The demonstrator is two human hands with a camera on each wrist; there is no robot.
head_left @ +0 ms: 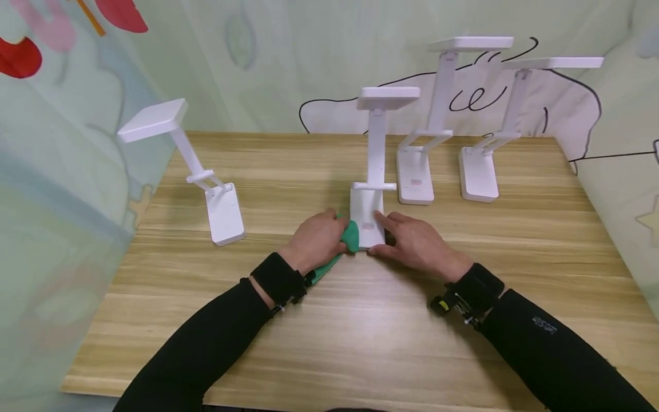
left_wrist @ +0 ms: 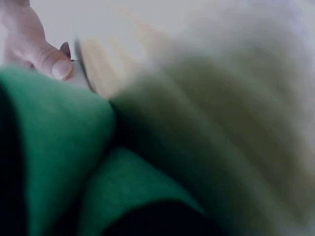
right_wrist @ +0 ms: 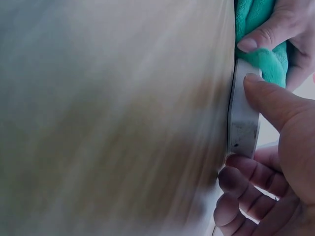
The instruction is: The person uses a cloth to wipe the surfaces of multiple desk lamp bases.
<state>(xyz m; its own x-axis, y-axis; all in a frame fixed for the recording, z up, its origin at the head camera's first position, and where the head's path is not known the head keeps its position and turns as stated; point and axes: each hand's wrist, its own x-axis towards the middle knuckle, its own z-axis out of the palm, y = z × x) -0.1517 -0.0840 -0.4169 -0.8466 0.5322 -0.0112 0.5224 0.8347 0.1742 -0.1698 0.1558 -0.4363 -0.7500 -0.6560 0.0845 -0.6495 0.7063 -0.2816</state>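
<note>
A white desk lamp [head_left: 377,150] stands upright near the middle of the table, its head raised. My left hand [head_left: 316,240] holds a bunched green cloth [head_left: 351,236] against the left front edge of the lamp's base. Across from it, my right hand [head_left: 418,243] grips the base at its front right corner. In the right wrist view the right thumb [right_wrist: 263,91] lies on the front face of the base [right_wrist: 243,110], with fingers round the side. The cloth [left_wrist: 64,128] fills much of the left wrist view and hides the left fingers.
Two more white lamps stand at the back right, one [head_left: 416,177] close beside the held lamp, another [head_left: 479,174] farther right. A fourth lamp [head_left: 225,214] stands on the left. The wooden table [head_left: 360,343] meets a printed curtain [head_left: 247,86] behind.
</note>
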